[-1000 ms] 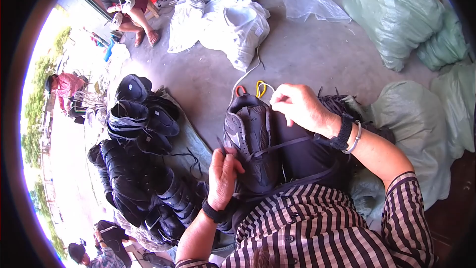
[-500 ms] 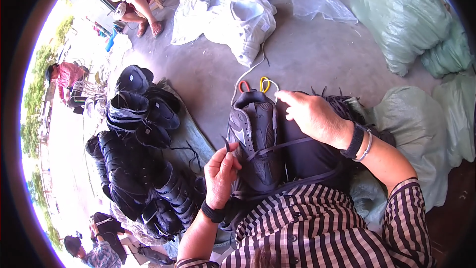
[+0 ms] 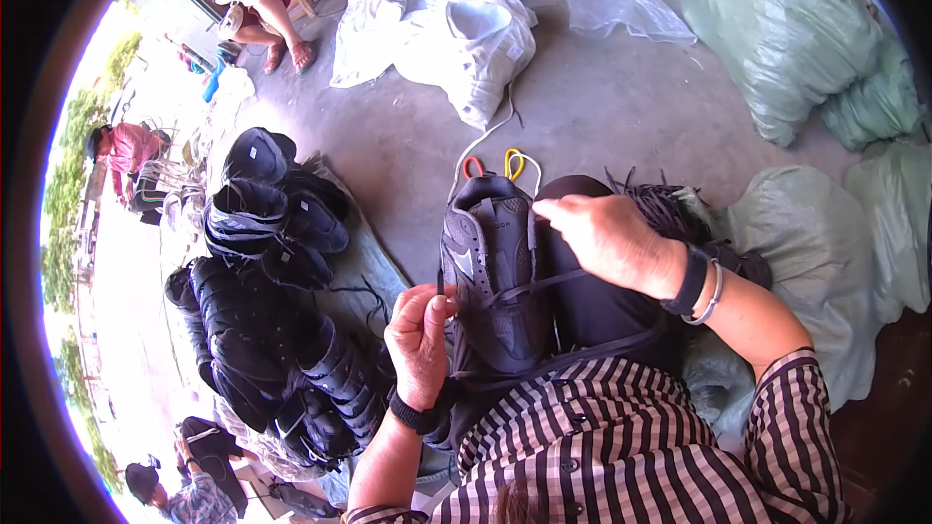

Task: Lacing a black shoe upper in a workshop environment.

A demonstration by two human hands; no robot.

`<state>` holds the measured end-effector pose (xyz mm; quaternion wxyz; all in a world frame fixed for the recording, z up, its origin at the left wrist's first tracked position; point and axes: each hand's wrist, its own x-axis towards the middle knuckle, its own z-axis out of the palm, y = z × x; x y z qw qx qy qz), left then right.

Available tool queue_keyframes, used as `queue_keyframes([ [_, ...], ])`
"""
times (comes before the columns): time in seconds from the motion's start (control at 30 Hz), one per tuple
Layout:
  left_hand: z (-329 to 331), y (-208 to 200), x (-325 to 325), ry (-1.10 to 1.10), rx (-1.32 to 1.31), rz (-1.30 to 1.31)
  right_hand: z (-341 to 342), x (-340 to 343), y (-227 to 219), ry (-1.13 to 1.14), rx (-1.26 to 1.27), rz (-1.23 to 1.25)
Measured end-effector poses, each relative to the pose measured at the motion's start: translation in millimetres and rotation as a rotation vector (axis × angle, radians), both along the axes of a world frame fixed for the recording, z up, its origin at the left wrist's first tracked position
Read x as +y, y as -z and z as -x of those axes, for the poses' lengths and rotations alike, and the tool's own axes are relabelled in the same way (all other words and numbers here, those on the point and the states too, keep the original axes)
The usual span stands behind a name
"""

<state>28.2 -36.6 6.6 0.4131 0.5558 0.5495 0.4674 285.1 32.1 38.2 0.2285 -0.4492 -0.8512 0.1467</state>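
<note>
A dark sneaker (image 3: 507,311) lies on my lap, toe toward me, with a black shoelace (image 3: 549,283) across its front. My left hand (image 3: 419,340) is closed in a pinch on one end of the shoelace, beside the shoe's left eyelets. At the right of the shoe's collar, my right hand (image 3: 612,243) has thumb and forefinger pressed together; what they hold is hidden. A white cord (image 3: 537,167) runs down close to those fingertips, but I cannot tell whether they grip it. Just beyond the heel are a red loop (image 3: 473,167) and a yellow loop (image 3: 514,164).
Dark shoe uppers are piled (image 3: 254,349) on my left. A bundle of black laces (image 3: 655,204) lies right of my knee. Pale green sacks (image 3: 777,39) stand at the right, and a white sack (image 3: 476,49) lies ahead. Other people sit far left, one seated person (image 3: 262,0) holding pale shoes.
My left hand has shifted a little left, drawing the lace end away from the shoe. My right fingertips have come slightly down and left, closer to the collar.
</note>
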Motion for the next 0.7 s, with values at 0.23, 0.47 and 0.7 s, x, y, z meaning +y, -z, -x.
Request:
queue_keyframes([
  [0.23,1,3,-6,-0.003,-0.296,0.469,11,-40,14,-0.076,0.198,0.452],
  [0.47,7,1,-4,0.169,-0.076,0.284,15,-41,23,0.069,0.125,0.429],
  [0.7,6,1,4,0.141,-0.083,0.323,15,-34,28,0.044,0.095,0.365],
])
